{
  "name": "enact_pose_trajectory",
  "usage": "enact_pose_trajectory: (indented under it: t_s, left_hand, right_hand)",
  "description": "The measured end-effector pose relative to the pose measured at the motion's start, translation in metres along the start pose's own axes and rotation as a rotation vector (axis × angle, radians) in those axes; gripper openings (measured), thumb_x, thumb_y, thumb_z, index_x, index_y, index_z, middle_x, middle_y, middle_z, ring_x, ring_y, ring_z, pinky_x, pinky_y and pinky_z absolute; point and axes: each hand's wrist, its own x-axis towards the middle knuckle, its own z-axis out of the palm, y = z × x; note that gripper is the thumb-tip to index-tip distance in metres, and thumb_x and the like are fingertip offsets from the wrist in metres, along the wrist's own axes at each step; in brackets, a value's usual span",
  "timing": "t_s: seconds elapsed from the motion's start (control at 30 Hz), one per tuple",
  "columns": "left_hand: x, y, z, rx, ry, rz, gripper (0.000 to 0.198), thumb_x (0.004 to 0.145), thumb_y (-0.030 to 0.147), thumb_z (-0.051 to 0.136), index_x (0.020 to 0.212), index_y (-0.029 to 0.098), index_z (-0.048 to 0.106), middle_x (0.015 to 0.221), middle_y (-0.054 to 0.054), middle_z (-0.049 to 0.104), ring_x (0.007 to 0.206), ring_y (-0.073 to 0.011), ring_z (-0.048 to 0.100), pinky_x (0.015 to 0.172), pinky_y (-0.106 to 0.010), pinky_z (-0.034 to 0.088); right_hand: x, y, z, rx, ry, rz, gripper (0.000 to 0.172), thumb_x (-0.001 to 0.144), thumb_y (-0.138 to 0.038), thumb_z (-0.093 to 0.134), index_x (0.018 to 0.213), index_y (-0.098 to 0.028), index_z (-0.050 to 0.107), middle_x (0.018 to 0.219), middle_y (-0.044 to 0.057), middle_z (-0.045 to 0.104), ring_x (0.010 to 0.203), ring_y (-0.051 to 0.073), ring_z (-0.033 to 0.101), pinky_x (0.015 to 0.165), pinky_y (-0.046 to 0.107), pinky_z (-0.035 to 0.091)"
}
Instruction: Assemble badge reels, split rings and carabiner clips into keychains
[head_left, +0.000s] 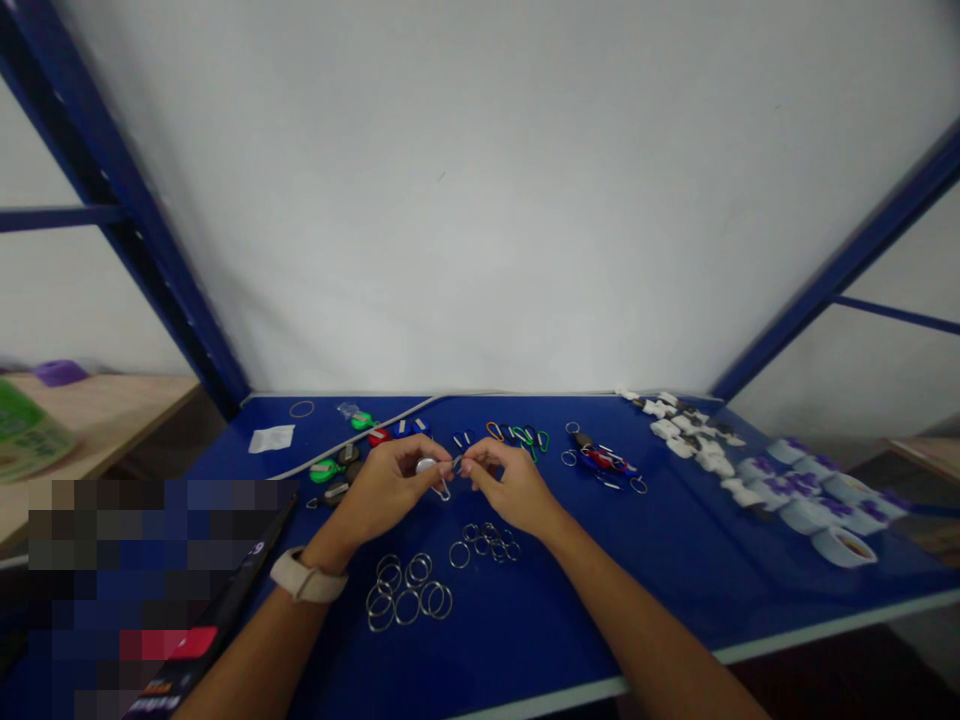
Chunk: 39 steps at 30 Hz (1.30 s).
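Note:
My left hand (394,488), with a pale watch band on its wrist, is closed on a retractable key reel. The reel's round silvery face (426,465) shows between the fingers, and a metal wire loop (445,494) hangs below. My right hand (514,485) pinches a small metal ring (458,463) against the left fingertips; the fingers partly hide it. Below the hands lie large split rings (407,606) and a cluster of smaller rings (491,542). Behind my right hand are coloured carabiners (520,436). Green, red and dark reels (326,469) lie beyond my left hand.
A pile of reels with rings (604,462) lies right of centre on the blue table (570,650). Farther right are white pieces (697,445) and several white cups with purple parts (844,547). A white packet (271,439) and a cable (360,435) lie at the left.

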Motion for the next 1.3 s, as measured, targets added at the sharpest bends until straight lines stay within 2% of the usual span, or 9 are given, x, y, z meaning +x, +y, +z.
enact_pose_trajectory:
  t_s: [0.27, 0.43, 0.57, 0.67, 0.77, 0.87, 1.1, 1.3]
  left_hand:
    - [-0.002, 0.0, 0.003, 0.022, -0.09, -0.002, 0.016, 0.087, 0.031, 0.065, 0.089, 0.015, 0.067, 0.08, -0.004, 0.071, 0.07, -0.0159, 0.066, 0.067, -0.03, 0.054]
    - [-0.003, -0.002, 0.002, 0.14, -0.041, 0.02, 0.014, 0.088, 0.029, 0.063, 0.089, 0.016, 0.067, 0.075, -0.002, 0.069, 0.07, -0.0158, 0.064, 0.066, -0.028, 0.05]
    - [-0.003, -0.001, 0.001, 0.234, -0.014, 0.048, 0.013, 0.088, 0.028, 0.063, 0.088, 0.017, 0.068, 0.077, -0.002, 0.069, 0.069, -0.0151, 0.061, 0.063, -0.026, 0.047]
    - [-0.002, -0.003, 0.002, 0.215, 0.04, 0.066, 0.013, 0.089, 0.029, 0.063, 0.089, 0.017, 0.067, 0.076, -0.001, 0.068, 0.067, -0.0146, 0.061, 0.062, -0.026, 0.047]
    - [0.0, -0.005, 0.002, 0.172, 0.117, 0.089, 0.014, 0.089, 0.03, 0.062, 0.091, 0.017, 0.066, 0.077, -0.002, 0.068, 0.067, -0.0142, 0.061, 0.062, -0.026, 0.049]
    - [0.001, -0.007, 0.003, 0.155, 0.184, 0.102, 0.015, 0.088, 0.031, 0.064, 0.09, 0.017, 0.066, 0.079, -0.002, 0.069, 0.066, -0.0143, 0.063, 0.062, -0.026, 0.05]
    - [-0.001, -0.012, 0.007, 0.209, 0.143, 0.093, 0.016, 0.089, 0.032, 0.063, 0.091, 0.017, 0.068, 0.085, -0.004, 0.071, 0.073, -0.0153, 0.065, 0.068, -0.027, 0.052]
    - [-0.002, -0.008, 0.008, 0.245, 0.098, 0.096, 0.015, 0.09, 0.031, 0.062, 0.09, 0.017, 0.068, 0.081, -0.003, 0.071, 0.071, -0.0142, 0.064, 0.065, -0.025, 0.05]
  right_hand:
    - [0.002, 0.002, 0.003, 0.235, 0.004, 0.059, 0.013, 0.09, -0.031, 0.061, 0.091, -0.018, 0.061, 0.069, -0.001, 0.064, 0.057, 0.012, 0.06, 0.058, 0.026, 0.048]
    - [0.0, -0.004, -0.002, 0.161, -0.094, 0.004, 0.008, 0.09, -0.023, 0.059, 0.087, -0.017, 0.064, 0.074, 0.0, 0.066, 0.06, 0.011, 0.058, 0.058, 0.024, 0.046]
    - [0.0, -0.008, -0.006, 0.042, -0.117, -0.087, 0.012, 0.09, -0.021, 0.06, 0.081, -0.018, 0.068, 0.074, 0.001, 0.069, 0.063, 0.012, 0.059, 0.06, 0.025, 0.045]
    - [-0.001, -0.01, -0.005, -0.005, -0.058, -0.146, 0.011, 0.092, -0.024, 0.059, 0.089, -0.02, 0.069, 0.08, 0.002, 0.071, 0.073, 0.015, 0.064, 0.068, 0.027, 0.048]
    - [-0.002, -0.011, -0.002, -0.018, 0.091, -0.139, 0.015, 0.094, -0.027, 0.058, 0.105, -0.021, 0.064, 0.091, 0.004, 0.071, 0.08, 0.016, 0.065, 0.073, 0.03, 0.05]
    - [-0.002, -0.011, 0.0, -0.058, 0.166, -0.159, 0.011, 0.092, -0.029, 0.059, 0.098, -0.02, 0.062, 0.086, 0.004, 0.067, 0.074, 0.016, 0.061, 0.07, 0.029, 0.049]
    - [-0.003, -0.013, 0.002, -0.051, -0.041, -0.078, 0.015, 0.094, -0.031, 0.056, 0.091, -0.02, 0.065, 0.059, -0.004, 0.058, 0.053, 0.011, 0.052, 0.056, 0.025, 0.041]
    - [-0.002, -0.011, 0.004, 0.007, -0.03, -0.032, 0.011, 0.092, -0.025, 0.056, 0.087, -0.018, 0.063, 0.058, -0.004, 0.06, 0.051, 0.011, 0.053, 0.055, 0.023, 0.041]
